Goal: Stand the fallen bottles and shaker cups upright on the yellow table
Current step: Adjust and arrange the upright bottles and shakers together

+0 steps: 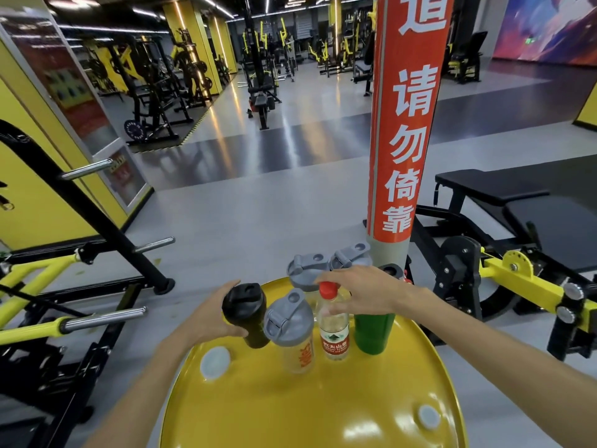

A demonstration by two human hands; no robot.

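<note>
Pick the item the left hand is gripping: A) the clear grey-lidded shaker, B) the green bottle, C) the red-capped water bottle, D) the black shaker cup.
D: the left hand wraps the black shaker cup, which is tilted on the yellow table.

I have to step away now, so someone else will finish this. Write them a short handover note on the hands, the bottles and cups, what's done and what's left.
Left hand: gripping the black shaker cup, which is tilted at the left of the yellow table, not yet set down upright.
Right hand: over the red cap of the clear water bottle, fingers around its neck.
Upright already: grey-lidded clear shaker, water bottle, green bottle, and two grey-lidded cups behind.
Left: stand the black cup upright, release both hands.
</note>
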